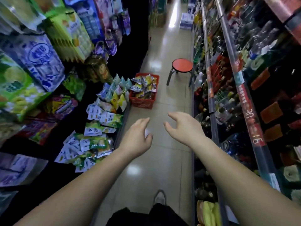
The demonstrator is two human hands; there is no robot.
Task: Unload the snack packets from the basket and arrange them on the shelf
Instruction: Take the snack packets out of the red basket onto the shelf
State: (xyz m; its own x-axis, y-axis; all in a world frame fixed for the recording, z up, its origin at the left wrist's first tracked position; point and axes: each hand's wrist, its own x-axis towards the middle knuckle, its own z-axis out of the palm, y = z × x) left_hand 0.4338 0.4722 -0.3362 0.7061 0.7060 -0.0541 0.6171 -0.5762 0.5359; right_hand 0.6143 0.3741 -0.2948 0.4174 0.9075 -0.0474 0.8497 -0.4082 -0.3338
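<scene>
A person is standing in a shop aisle and is holding both bare arms out over the glossy tiled floor (pixel 162 160), with the red plastic mesh basket (pixel 143 102) sitting on that floor straight ahead, beyond both hands. The left hand (pixel 136 139) and the right hand (pixel 184 128) are carrying nothing; their fingers (pixel 144 121) are hanging loosely curled and spread, palms down. The crinkly yellow-and-silver snack packets (pixel 145 84) are lying heaped in the basket, piled above its rim. The basket's long axis appears to be running away down the aisle, so its short near wall is facing the person. The left hand is reaching almost directly in line with that near wall and looks the nearer of the two, while the right hand is hovering off to the basket's right side. Just to the left of the basket, touching or nearly so, the low grey-edged shelf (pixel 120 128) is already carrying rows of green-and-white packets (pixel 104 118). Beyond the basket, a round red-topped stool (pixel 182 65) is standing well apart.
</scene>
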